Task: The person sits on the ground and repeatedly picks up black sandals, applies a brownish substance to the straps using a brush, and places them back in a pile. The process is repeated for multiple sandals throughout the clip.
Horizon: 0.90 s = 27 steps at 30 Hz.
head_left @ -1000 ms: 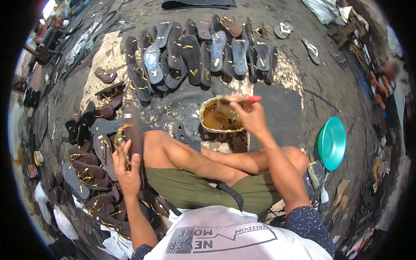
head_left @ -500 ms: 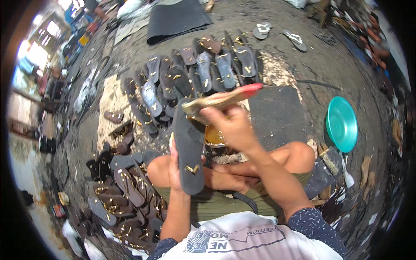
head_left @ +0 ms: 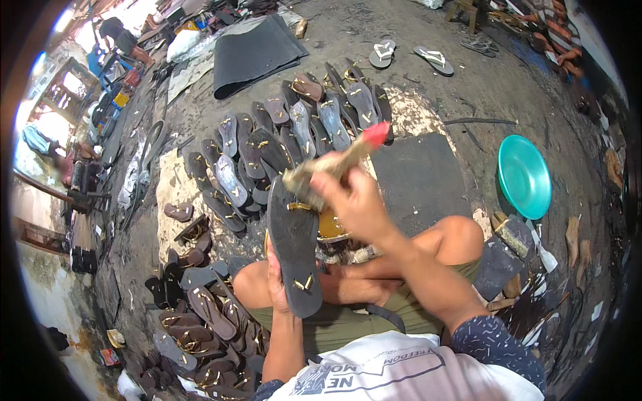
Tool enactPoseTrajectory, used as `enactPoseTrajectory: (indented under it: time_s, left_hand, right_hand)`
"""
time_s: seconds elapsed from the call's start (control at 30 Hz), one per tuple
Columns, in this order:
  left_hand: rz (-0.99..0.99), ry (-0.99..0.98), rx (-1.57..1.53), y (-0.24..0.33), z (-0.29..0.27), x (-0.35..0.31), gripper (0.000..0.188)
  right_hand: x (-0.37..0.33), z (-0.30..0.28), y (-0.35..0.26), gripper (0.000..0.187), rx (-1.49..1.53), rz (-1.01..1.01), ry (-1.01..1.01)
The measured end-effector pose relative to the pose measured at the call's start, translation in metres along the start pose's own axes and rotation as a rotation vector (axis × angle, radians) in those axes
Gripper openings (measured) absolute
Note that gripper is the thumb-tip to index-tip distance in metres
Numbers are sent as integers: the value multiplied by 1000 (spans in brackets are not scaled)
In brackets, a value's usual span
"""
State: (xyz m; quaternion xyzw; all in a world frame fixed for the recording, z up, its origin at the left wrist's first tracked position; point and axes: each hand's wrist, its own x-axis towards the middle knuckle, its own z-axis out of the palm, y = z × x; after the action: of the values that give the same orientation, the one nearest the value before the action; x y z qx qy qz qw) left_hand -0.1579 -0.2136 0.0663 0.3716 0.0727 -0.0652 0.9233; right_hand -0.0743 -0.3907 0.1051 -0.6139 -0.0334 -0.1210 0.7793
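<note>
A red-tipped brush (head_left: 357,151) stood at the far end of a black sandal (head_left: 289,237) above green shorts (head_left: 344,329).
The left hand (head_left: 276,287) grasped the sandal, long axis pointing away from the wearer; the right hand (head_left: 354,200), fingers clenched on the brush, was just right of that end. Gold pieces (head_left: 308,282) marked the matte face.

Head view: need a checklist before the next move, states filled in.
1. Left hand supporting the dark thong sandal: ok.
2. Right hand gripping the red-ended brush: ok.
3. Bristles touching the sandal: cannot tell; they overlap its upper end in view, but blurred.
4. Clear view into the container of amber liquid: not ok; the right hand and sandal hide much of it.
5. Gold strap pieces near the sandal's lower end lying flush: cannot tell.
6. Teal basin clear of the right forearm: ok.
</note>
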Motion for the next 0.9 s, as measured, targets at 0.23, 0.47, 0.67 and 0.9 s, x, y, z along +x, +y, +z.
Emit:
enactPoseTrajectory:
  time_s: [0.23, 0.47, 0.67, 0.9]
  left_hand:
    - [-14, -42, -100, -4, -21, 2, 63]
    - [71, -32, -207, 10, -8, 53, 53]
    - [37, -183, -364, 18, -11, 80, 43]
    - [-218, -58, -548, -14, 24, 63, 54]
  right_hand:
    - [35, -5, -11, 22, -110, -206, -84]
    - [-58, 17, 22, 27, -345, -207, -240]
    - [-103, 2, -2, 24, -210, 105, -515]
    - [8, 6, 9, 22, -243, -367, -412]
